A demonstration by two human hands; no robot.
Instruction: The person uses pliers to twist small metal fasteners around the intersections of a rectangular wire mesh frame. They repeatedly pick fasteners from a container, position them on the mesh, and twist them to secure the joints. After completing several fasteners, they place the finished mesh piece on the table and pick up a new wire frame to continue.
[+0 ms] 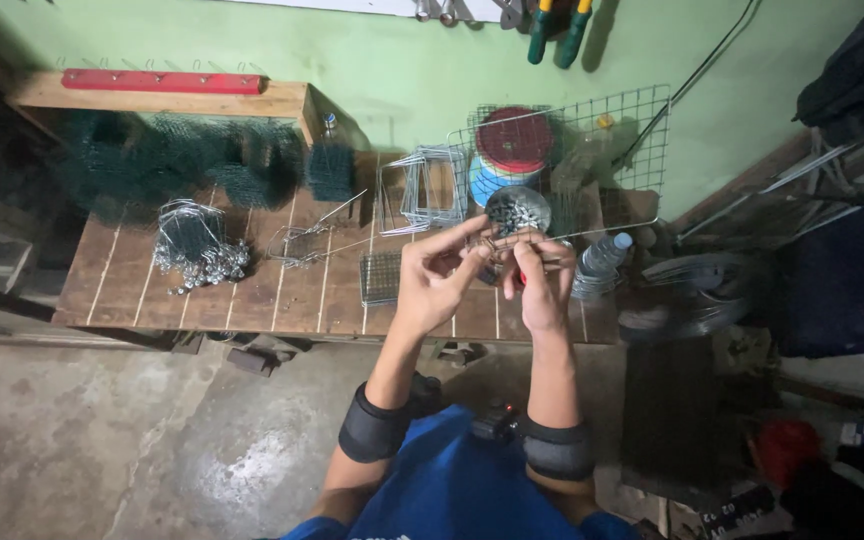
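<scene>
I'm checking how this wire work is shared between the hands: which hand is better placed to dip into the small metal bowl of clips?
Probably the right hand: it sits directly below the metal bowl. The left hand is further aside, pinching the small wire piece.

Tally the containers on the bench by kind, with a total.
Metal bowl of small metal parts: 1
Clear plastic bottle lying beside the right hand: 1
Red-lidded round tub behind the wire grid: 1
Total: 3

Dim, uneven indoor light leaves the corners dark, with soft blur, wide-angle edge distortion and slight grain.
</scene>
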